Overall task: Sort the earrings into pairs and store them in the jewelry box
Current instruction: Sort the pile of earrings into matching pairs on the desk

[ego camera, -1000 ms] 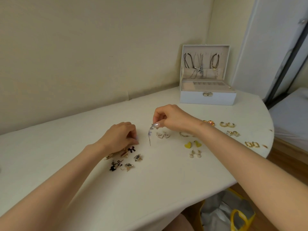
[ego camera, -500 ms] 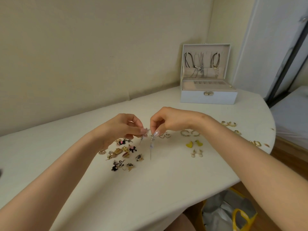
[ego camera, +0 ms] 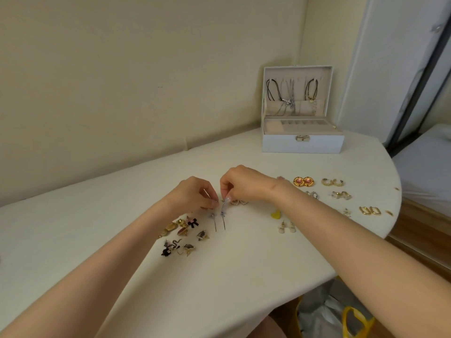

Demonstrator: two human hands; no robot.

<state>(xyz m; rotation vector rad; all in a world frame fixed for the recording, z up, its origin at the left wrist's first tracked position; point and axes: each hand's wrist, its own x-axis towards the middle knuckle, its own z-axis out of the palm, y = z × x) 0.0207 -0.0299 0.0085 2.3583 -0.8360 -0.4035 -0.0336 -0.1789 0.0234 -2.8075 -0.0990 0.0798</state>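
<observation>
Pinching the two drop earrings [ego camera: 223, 222], one apiece, left hand [ego camera: 192, 193] & right hand [ego camera: 241, 184] dangle them side by side, stems parallel, tips toward the bench [ego camera: 219, 276]; jewelry box [ego camera: 302, 143] sits far back-right, nearer the right hand.

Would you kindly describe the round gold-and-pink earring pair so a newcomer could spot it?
Find the open white jewelry box at the table's far edge. In front of it, just left of the gold hoops, lies the round pair. Only these are discs with pink centres.
</observation>
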